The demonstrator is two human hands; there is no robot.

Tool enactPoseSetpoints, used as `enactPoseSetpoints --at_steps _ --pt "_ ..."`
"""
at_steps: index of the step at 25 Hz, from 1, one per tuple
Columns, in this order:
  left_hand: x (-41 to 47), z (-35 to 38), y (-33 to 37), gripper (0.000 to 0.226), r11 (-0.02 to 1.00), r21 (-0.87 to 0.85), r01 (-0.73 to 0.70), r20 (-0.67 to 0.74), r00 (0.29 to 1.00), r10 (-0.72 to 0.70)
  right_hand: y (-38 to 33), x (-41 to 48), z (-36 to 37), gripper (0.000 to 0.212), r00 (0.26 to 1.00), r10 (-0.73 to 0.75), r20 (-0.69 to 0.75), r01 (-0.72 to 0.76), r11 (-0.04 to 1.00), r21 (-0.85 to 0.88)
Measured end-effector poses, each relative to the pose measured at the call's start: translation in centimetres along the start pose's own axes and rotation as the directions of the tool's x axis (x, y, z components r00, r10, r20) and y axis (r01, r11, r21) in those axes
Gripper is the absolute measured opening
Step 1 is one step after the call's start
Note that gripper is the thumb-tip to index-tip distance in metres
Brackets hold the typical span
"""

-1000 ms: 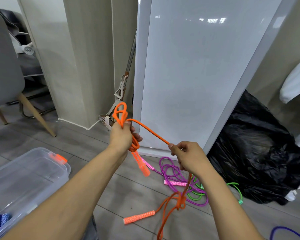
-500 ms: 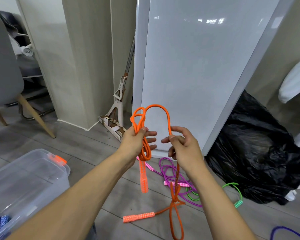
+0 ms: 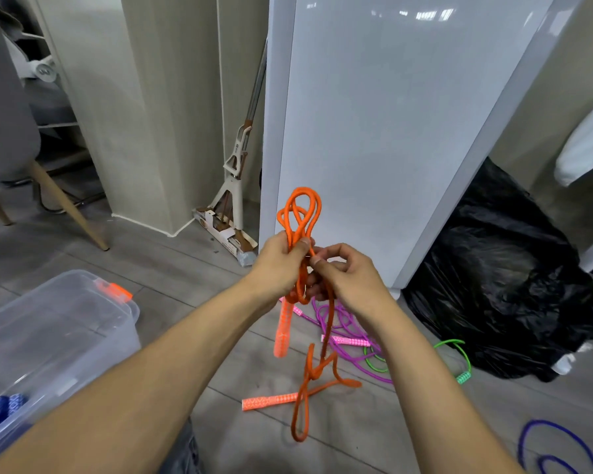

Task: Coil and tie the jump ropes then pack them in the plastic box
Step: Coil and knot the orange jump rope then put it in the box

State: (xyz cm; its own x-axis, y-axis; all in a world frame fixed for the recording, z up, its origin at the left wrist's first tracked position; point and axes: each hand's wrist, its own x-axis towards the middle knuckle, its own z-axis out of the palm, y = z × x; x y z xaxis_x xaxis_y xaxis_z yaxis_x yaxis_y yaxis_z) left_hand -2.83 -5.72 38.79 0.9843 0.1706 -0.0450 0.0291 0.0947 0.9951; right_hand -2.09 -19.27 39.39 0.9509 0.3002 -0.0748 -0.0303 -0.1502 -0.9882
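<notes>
Orange rope is held up in front of the person, above the floor, gathered into several loops. The left hand grips the bundle in a fist, thumb pressed across the strands, with the loops standing up out of it. The right hand is just beside it, touching; its thumb and forefinger pinch a strand next to the bundle and its other fingers are curled. One orange handle hangs straight down below the left hand. The loose end of the rope drops from the right hand to the floor, where it lies in a tangle beside the second handle.

Behind the hanging rope, a purple rope lies in loose coils on the floor, with a green rope just to its right and a blue rope at the lower right. The clear plastic box with an orange latch sits at the left; something blue shows through its wall. A black bag sits to the right, against a white panel. A mop leans in the corner, and a chair stands at the far left.
</notes>
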Motion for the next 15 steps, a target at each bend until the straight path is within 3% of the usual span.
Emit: enactPoseSetpoints --at_steps 4,6,8,10,11,12,13,14,15 --pt "1.2 -1.1 0.5 0.015 0.976 -0.211 -0.046 -0.218 0.976 -0.001 1.3 0.2 -1.1 0.008 0.971 0.157 0.183 -0.132 0.981 -0.141" --pt "1.5 -1.7 0.8 0.015 0.958 -0.271 -0.087 -0.280 0.960 0.008 1.7 0.4 -1.9 0.010 0.956 0.207 0.207 -0.137 0.941 -0.308" --pt "1.4 -1.8 1.0 0.014 0.961 -0.256 -0.107 -0.300 0.954 0.026 2.3 0.4 -2.7 0.014 0.931 0.304 0.202 -0.119 0.776 -0.619" --pt "1.3 -1.9 0.9 0.014 0.965 -0.236 -0.115 -0.313 0.949 0.037 3.4 0.4 -3.5 0.014 0.903 0.405 0.143 -0.081 0.488 -0.869" --pt "1.2 -2.1 0.9 0.015 0.967 -0.224 -0.118 -0.318 0.947 0.042 3.6 0.3 -3.6 0.014 0.922 0.375 0.100 -0.071 0.416 -0.907" --pt "1.2 -2.2 0.8 0.015 0.970 -0.210 -0.120 -0.318 0.947 0.049 3.7 0.4 -3.8 0.016 0.968 0.243 0.054 -0.060 0.435 -0.898" --pt "1.2 -2.3 0.8 0.015 0.974 -0.194 -0.121 -0.314 0.948 0.055 3.3 0.6 -4.1 0.017 0.999 0.046 -0.030 -0.049 0.536 -0.843" --pt "1.2 -2.4 0.9 0.015 0.977 -0.177 -0.115 -0.306 0.950 0.057 3.1 1.0 -4.8 0.019 0.974 -0.171 -0.152 -0.003 0.652 -0.758" --pt "1.2 -2.3 0.9 0.015 0.981 -0.161 -0.104 -0.295 0.954 0.052 2.7 1.1 -5.4 0.020 0.921 -0.305 -0.242 0.047 0.705 -0.708"
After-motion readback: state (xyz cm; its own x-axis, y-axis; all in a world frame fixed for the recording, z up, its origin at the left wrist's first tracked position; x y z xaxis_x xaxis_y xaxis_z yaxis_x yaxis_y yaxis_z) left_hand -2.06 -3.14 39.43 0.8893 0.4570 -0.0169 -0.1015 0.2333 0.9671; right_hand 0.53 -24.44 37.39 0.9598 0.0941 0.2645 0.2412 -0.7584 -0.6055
